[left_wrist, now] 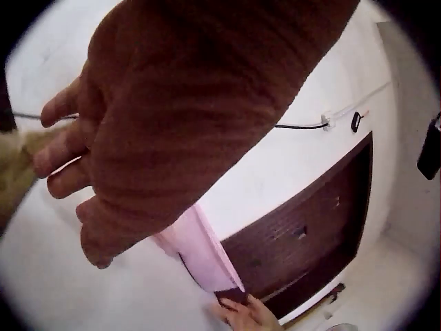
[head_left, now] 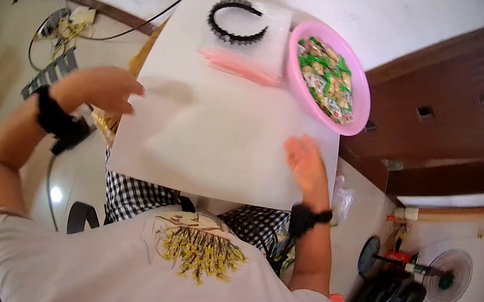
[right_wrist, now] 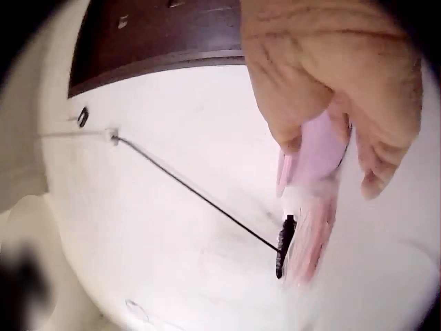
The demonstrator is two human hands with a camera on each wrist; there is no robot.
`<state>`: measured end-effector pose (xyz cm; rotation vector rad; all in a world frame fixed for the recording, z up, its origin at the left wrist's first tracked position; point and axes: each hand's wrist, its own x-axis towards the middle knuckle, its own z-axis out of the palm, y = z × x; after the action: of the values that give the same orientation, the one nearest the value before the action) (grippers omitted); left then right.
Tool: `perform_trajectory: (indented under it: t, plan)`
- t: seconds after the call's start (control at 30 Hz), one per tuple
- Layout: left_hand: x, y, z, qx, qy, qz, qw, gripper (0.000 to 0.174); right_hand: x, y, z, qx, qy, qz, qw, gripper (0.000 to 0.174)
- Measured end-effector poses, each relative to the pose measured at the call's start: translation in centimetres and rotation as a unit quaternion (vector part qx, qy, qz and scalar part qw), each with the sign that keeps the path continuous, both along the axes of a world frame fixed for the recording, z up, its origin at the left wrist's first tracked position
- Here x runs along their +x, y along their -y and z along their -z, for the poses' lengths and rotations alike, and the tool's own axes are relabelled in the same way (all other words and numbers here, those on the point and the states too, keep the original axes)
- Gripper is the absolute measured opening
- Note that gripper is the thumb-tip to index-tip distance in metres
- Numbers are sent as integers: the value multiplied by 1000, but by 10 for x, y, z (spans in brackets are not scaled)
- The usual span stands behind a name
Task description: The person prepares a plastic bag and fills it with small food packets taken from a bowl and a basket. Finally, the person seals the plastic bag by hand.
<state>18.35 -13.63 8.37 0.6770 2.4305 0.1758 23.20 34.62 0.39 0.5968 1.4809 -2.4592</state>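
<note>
My left hand [head_left: 104, 88] is over the left edge of the white tabletop [head_left: 224, 141], fingers pointing inward and holding nothing. On the right side, my right hand [head_left: 306, 165] hovers over the board with its fingers loosely extended and nothing in them. A black headband [head_left: 236, 39] with a beaded-looking outer edge lies at the far side. Beneath it is a stack of clear plastic bags with pink edges [head_left: 240, 68]. Nearest to my right hand stands a pink basin [head_left: 360, 110], filled with green-and-clear packets [head_left: 326, 78].
A white wall rises behind the table, with a black cable [head_left: 170, 9] running along it. Brown wooden panelling [head_left: 445, 102] stands to the right. Cables and a power strip [head_left: 52, 72] lie on the floor at left. A fan [head_left: 449, 278] stands at lower right.
</note>
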Motion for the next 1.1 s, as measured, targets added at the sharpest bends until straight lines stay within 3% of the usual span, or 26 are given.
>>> perform_trajectory:
  t: [0.07, 0.1, 0.17, 0.2, 0.23, 0.33, 0.4, 0.43, 0.5, 0.6, 0.8, 0.83, 1.0, 1.1]
  plan:
    - [-30, 28, -21, 16, -96, -16, 995, 40, 64, 15, -26, 44, -5, -45, 998, 30]
    - [-56, 47, -17, 29, -178, 33, 983, 37, 92, 14, -32, 66, 6, -44, 997, 26]
    - [-92, 16, -61, -134, -200, 4, 971, 31, 140, 8, -40, 100, 35, -19, 994, 23]
    - [-105, 18, -55, -23, -306, -13, 952, 26, 160, 6, -41, 111, 51, 4, 992, 22]
    - [-127, 16, -50, 54, -365, 54, 928, 21, 175, 3, -40, 122, 69, 24, 990, 21]
    - [-166, -53, -34, 162, -391, 79, 903, 14, 202, -7, -26, 156, 63, 92, 982, 19]
    - [-164, -111, -23, 231, -330, 95, 910, 11, 201, -10, -14, 206, 20, 106, 973, 19]
    - [-168, -136, -8, 303, -296, 100, 900, 18, 192, -12, -11, 240, -3, 90, 966, 19]
    - [-148, -186, -12, 277, -350, 145, 883, 14, 168, -12, 1, 314, -26, 101, 944, 17]
    - [-130, -251, -11, 365, -329, 157, 857, 25, 125, -11, 12, 411, -102, 101, 900, 15]
    - [-122, -359, -7, 271, -363, 219, 864, 26, 82, -16, 75, 359, -189, 141, 903, 11]
    - [-127, -371, -1, 231, -369, 222, 872, 26, 84, -9, 61, 350, -178, 156, 906, 10]
    - [-142, -393, 25, 159, -414, 224, 868, 20, 87, -6, 56, 358, -199, 157, 899, 11]
    - [-132, -392, 6, 151, -371, 215, 891, 18, 87, -8, 61, 349, -200, 162, 901, 9]
